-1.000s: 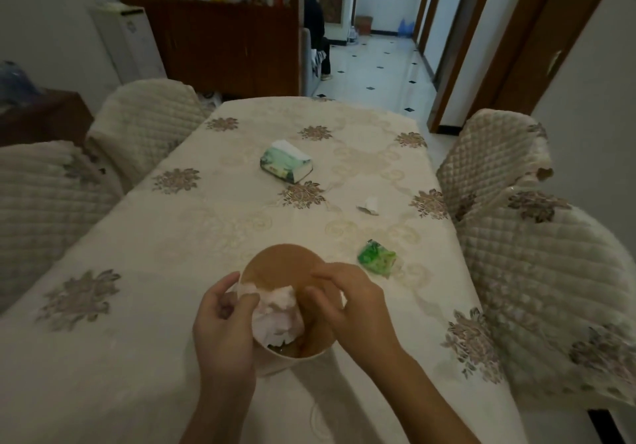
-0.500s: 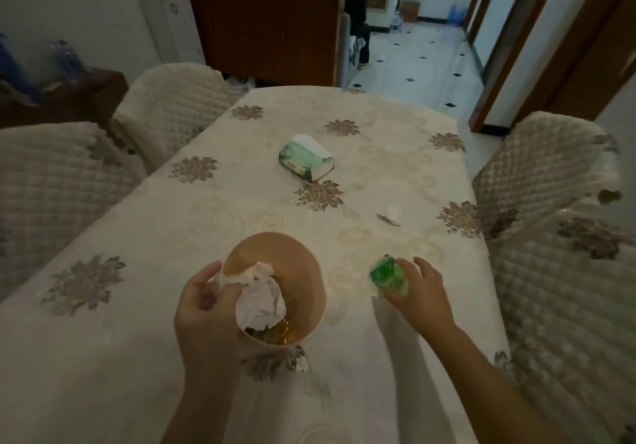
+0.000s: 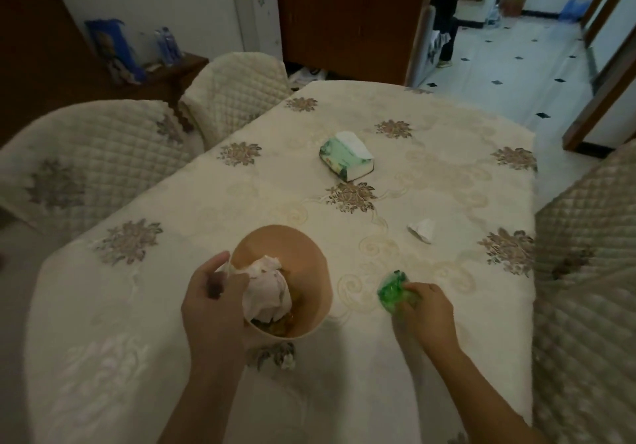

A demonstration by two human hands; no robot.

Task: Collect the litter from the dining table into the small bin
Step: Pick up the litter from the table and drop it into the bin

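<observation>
A small tan bin [image 3: 303,254] stands on the dining table [image 3: 206,223] near me, with a crumpled white tissue [image 3: 266,287] and brownish scraps inside. My left hand [image 3: 213,302] grips the bin's near-left rim. To the right of the bin, my right hand [image 3: 425,309] closes its fingers on a crumpled green wrapper [image 3: 392,290] that lies on the cloth. A small white paper scrap [image 3: 422,229] lies farther back on the right.
A green and white tissue pack [image 3: 347,155] sits mid-table. Quilted chairs stand at the left [image 3: 86,164], back left [image 3: 234,92] and right [image 3: 585,271]. A dark wooden cabinet [image 3: 344,20] stands beyond the table, and a tiled hallway [image 3: 516,65] opens at the back right.
My right hand left the bin, moved right and took hold of the green wrapper. The left hand stayed on the bin's rim. The view swung to the left.
</observation>
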